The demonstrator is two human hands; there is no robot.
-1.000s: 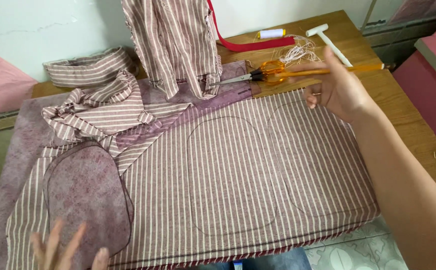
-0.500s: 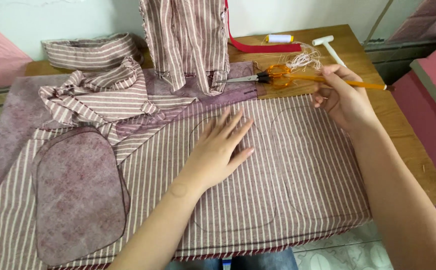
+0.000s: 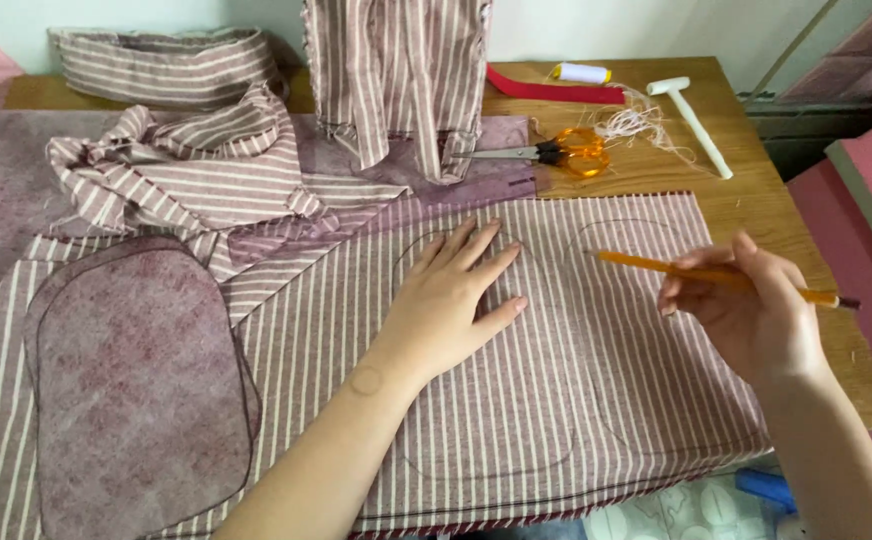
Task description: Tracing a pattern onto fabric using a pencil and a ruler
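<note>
Lifted away from the orange-handled scissors (image 3: 568, 152), the right hand (image 3: 751, 310) is now being held nearer the worktop's (image 3: 756, 205) front edge, fingers closed around an orange pencil (image 3: 716, 279) (point aimed leftward). The striped fabric (image 3: 556, 380) is being pressed flat by the left hand (image 3: 453, 300), fingers spread, holding nothing, below the scissors.

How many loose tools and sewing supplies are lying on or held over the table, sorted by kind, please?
Pencil, in the right hand: 1
Scissors: 1
Thread spool: 1
White mallet: 1
Red strap: 1
Total: 5
</note>
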